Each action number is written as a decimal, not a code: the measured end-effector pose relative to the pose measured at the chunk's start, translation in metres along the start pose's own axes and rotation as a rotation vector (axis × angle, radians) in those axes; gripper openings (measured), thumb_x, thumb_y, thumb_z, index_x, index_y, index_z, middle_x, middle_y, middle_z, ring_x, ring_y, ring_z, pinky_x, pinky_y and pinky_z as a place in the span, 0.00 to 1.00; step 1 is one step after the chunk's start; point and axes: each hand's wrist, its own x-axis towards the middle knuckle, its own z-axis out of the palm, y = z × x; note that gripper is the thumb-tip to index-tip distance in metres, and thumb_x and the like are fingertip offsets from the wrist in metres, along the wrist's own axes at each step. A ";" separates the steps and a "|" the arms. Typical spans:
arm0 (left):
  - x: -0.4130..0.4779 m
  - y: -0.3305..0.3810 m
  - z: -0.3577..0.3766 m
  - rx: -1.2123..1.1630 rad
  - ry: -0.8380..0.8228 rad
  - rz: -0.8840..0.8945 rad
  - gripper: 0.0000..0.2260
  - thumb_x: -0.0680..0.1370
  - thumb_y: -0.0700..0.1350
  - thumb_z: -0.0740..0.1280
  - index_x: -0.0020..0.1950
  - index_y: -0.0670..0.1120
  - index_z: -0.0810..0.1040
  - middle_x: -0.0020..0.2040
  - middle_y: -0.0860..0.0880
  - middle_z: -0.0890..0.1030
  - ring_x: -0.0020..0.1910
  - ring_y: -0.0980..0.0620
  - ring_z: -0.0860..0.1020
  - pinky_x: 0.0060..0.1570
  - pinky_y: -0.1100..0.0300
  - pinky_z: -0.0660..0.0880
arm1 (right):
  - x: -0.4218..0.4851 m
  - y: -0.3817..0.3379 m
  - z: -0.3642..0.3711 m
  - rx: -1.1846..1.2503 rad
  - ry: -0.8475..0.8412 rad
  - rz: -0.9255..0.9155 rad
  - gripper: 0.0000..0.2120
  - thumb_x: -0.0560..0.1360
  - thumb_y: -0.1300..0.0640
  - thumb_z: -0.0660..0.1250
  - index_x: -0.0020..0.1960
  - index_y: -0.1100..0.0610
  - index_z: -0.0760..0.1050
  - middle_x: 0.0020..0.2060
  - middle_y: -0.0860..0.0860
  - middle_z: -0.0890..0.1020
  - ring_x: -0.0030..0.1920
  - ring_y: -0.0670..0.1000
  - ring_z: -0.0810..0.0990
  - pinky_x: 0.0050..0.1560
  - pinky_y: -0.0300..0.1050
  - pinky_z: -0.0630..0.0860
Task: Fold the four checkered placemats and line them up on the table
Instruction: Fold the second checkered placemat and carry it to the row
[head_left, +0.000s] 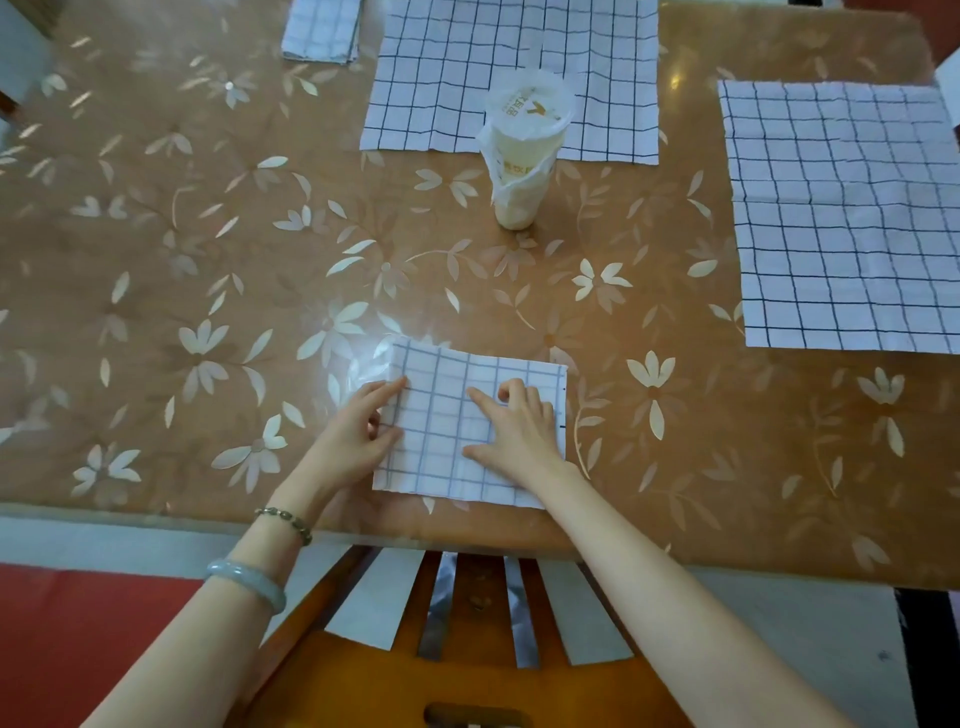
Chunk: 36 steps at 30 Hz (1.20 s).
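Before the cup (524, 156), our left hand (358, 441) pinches the folded, gridded cloth placemat (441, 415); outstretched fingers (480, 399) of our right hand (519, 431) press it.

The white, dark-gridded cloth placemat (439, 415) under the left hand (358, 439) and right hand (519, 431) is looking matt and faintly creased. Around them the orange-brown, flower-inlaid tabletop (208, 260) is gleaming smooth and glossy. Beyond the fingers, a tall translucent plastic cup (522, 156) is showing crinkled film.
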 end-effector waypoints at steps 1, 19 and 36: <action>0.000 0.001 -0.001 0.003 -0.009 0.004 0.28 0.76 0.37 0.66 0.75 0.51 0.64 0.65 0.57 0.67 0.44 0.52 0.73 0.46 0.65 0.74 | 0.000 0.001 -0.001 0.000 -0.007 0.007 0.36 0.69 0.39 0.67 0.74 0.44 0.58 0.59 0.51 0.64 0.58 0.54 0.64 0.58 0.49 0.61; -0.015 0.083 0.029 0.050 -0.194 0.101 0.40 0.74 0.35 0.67 0.79 0.54 0.49 0.74 0.61 0.53 0.39 0.57 0.75 0.42 0.67 0.75 | 0.009 0.008 -0.017 0.116 -0.131 0.057 0.46 0.64 0.39 0.72 0.75 0.42 0.51 0.56 0.51 0.65 0.58 0.55 0.64 0.59 0.50 0.63; 0.015 0.123 0.141 0.306 -0.228 0.168 0.33 0.78 0.38 0.60 0.79 0.43 0.46 0.80 0.46 0.46 0.58 0.38 0.75 0.52 0.49 0.73 | -0.012 0.060 -0.045 1.188 0.136 0.513 0.22 0.72 0.71 0.55 0.47 0.53 0.82 0.45 0.51 0.85 0.49 0.51 0.83 0.46 0.37 0.78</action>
